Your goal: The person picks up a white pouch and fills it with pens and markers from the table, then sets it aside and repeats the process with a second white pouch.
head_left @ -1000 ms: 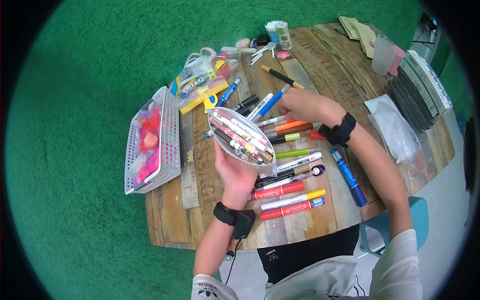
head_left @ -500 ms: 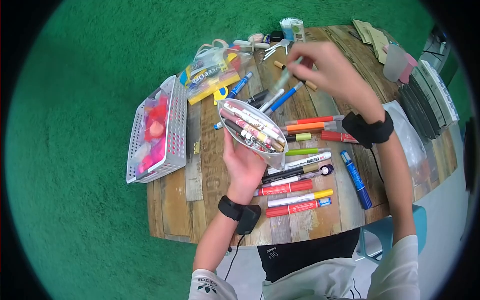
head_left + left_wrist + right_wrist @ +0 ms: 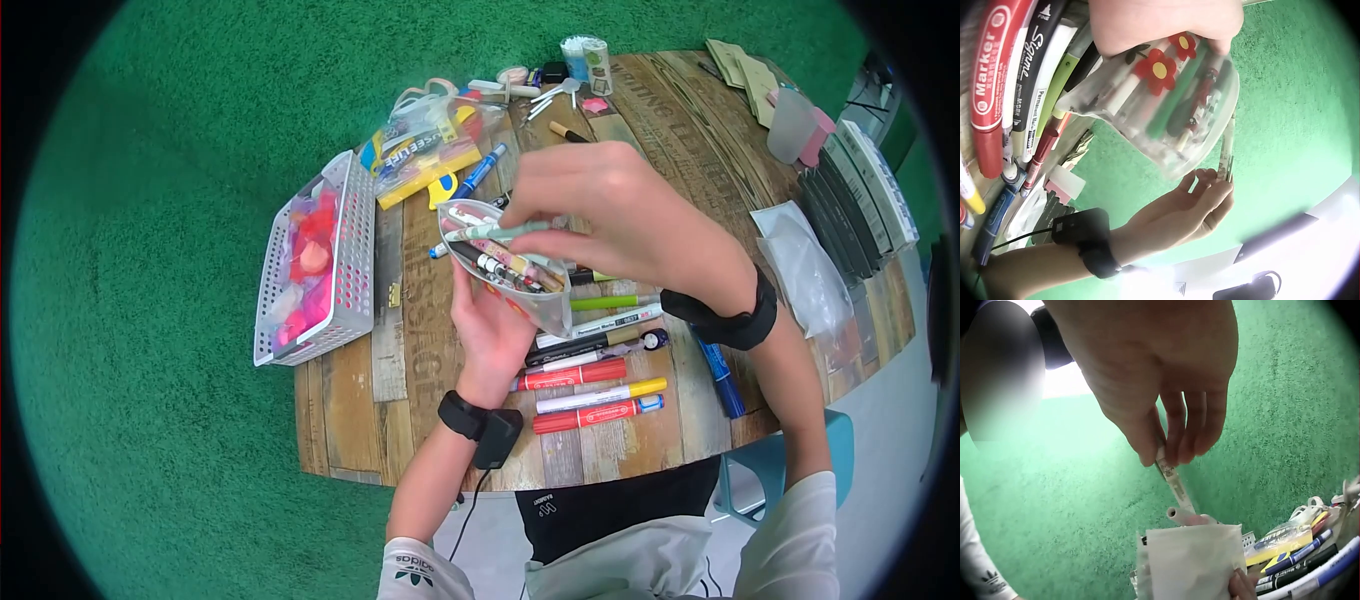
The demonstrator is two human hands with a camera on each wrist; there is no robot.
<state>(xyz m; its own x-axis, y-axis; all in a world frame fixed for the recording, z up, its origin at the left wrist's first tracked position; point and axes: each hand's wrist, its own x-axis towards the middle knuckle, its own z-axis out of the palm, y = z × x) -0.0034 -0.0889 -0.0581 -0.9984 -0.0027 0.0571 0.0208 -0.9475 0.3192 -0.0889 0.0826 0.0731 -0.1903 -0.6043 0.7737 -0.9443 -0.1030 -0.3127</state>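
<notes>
My left hand (image 3: 492,335) holds up a translucent pencil pouch (image 3: 1157,125) printed with red flowers, its mouth open and packed with several pens. Over that mouth, my right hand (image 3: 625,205) pinches a slim pale green-and-white pen (image 3: 485,232) between thumb and fingers. In the right wrist view the pen (image 3: 1177,487) slants down, its lower end overlapping the pouch opening. Below the hands, markers lie in a rough row, among them a red marker (image 3: 590,415), a yellow-capped marker (image 3: 600,395) and a lime green marker (image 3: 615,302).
A white perforated basket (image 3: 350,270) of pink and red items stands at the left. Beyond the pouch lie a yellow-edged clear bag (image 3: 430,165) and a blue marker (image 3: 482,170). Dark folders (image 3: 840,220) and a clear plastic sleeve (image 3: 805,265) are at the right.
My right hand has risen from the markers on the table with the pale pen, then swung left to the pouch mouth. My left hand still holds the pouch up.
</notes>
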